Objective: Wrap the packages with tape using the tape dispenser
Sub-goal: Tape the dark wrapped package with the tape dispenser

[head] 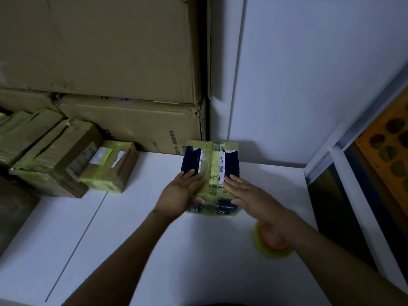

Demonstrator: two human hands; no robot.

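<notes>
I see both forearms reaching in from the bottom edge towards the package point(211, 160), which sits on the white worktop point(132, 239) close to the wall corner. It is wound in yellow-green tape with dark blue patches showing through. The left grip point(181, 193) lies flat on the package's left near part with its fingers straight and spread forward, clasping nothing. Its thumb is at the near edge, too smeared for me to tell how it sits. The right grip point(249, 195) rests palm down on the right near corner, fingers extended and close together, also holding nothing.

The tape dispenser point(270, 239) lies on the worktop just under the right wrist. Only a blurred yellow-green roll and an orange hub show, and the rest is covered by the forearm. Both grips hide the package's near top. The print on its front face is partly legible. At the left, wrapped parcels point(66, 155) stand before large cartons point(110, 51), cut off by the frame.
</notes>
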